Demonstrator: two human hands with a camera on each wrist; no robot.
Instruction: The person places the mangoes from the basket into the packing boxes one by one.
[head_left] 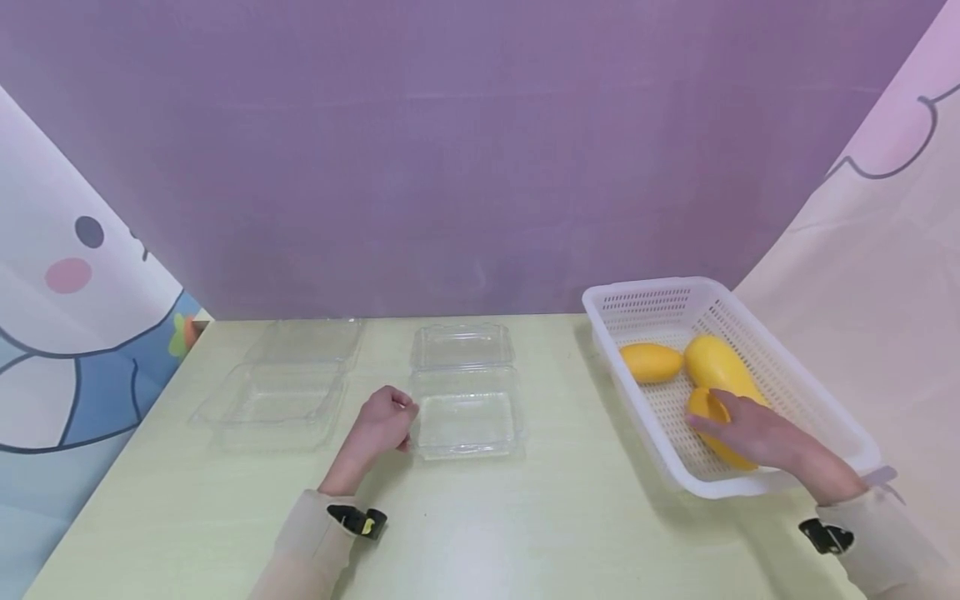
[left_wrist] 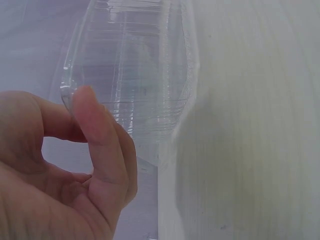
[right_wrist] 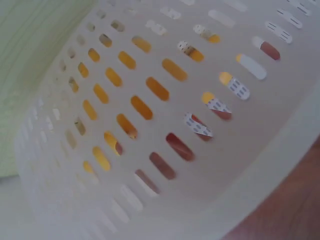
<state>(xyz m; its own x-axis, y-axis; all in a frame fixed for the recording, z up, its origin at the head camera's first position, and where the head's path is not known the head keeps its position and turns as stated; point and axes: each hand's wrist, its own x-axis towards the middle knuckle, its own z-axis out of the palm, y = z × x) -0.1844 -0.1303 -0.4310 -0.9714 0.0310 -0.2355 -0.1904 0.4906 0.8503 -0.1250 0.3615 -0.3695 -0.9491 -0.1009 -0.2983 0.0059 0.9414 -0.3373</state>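
A small clear plastic box (head_left: 467,421) lies open at the middle of the table, its lid folded back. The left hand (head_left: 386,419) pinches its left rim; in the left wrist view, thumb and finger of that hand (left_wrist: 95,145) meet on the edge of the clear plastic (left_wrist: 135,65). Inside the white basket (head_left: 660,450) at the right, the right hand (head_left: 753,429) has its fingers curled round the nearest yellow mango-like fruit (head_left: 723,450). Through the slots of the basket wall (right_wrist: 200,175), the right wrist view shows parts of yellow fruit and of the hand.
Another yellow fruit (head_left: 651,363) lies at the left of the basket, and a larger one (head_left: 716,364) beside it. A larger clear box (head_left: 273,400) stands open at the left of the table. A purple backdrop (head_left: 480,183) rises behind the table.
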